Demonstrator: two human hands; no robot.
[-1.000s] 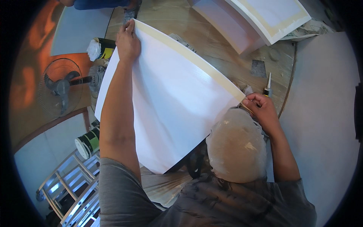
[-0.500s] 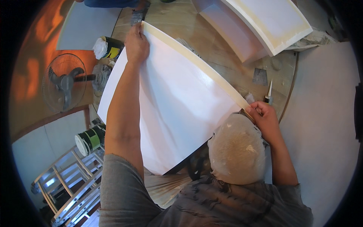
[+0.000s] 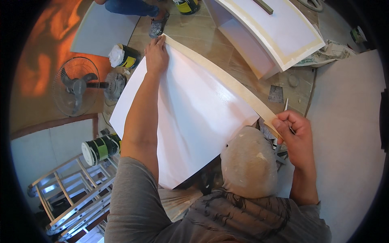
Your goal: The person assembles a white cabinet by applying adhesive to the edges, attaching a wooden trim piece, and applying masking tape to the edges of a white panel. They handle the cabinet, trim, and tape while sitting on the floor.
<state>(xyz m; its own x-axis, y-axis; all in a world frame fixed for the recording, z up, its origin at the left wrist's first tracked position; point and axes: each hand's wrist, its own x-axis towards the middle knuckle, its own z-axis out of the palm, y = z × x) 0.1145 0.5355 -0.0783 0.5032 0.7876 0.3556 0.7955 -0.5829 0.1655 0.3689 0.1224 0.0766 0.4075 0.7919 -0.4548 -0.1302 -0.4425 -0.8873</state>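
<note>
A large white curved panel [image 3: 194, 101] stands tilted in front of me, with a beige strip of masking tape [image 3: 227, 77] running along its upper right edge. My left hand [image 3: 157, 56] grips the panel's top corner, fingers over the edge. At the other end, my right hand [image 3: 295, 131] pinches the tape's loose end between thumb and fingers. That end sticks out past the panel's right corner. A rounded, dust-stained, cloth-covered form [image 3: 249, 162] hides what lies just below this corner.
Another person's shoe [image 3: 158, 26] is beyond the panel. A paint bucket [image 3: 129, 56], a fan [image 3: 79, 87], a second bucket [image 3: 99, 150] and an aluminium ladder [image 3: 77, 202] stand left. A curved white piece [image 3: 291, 36] lies far right; a pale board [image 3: 346, 141] fills the right side.
My right hand has moved outward to the right from the panel's corner, and more tape now extends past the edge. The left hand keeps its hold; the whole view has shifted slightly.
</note>
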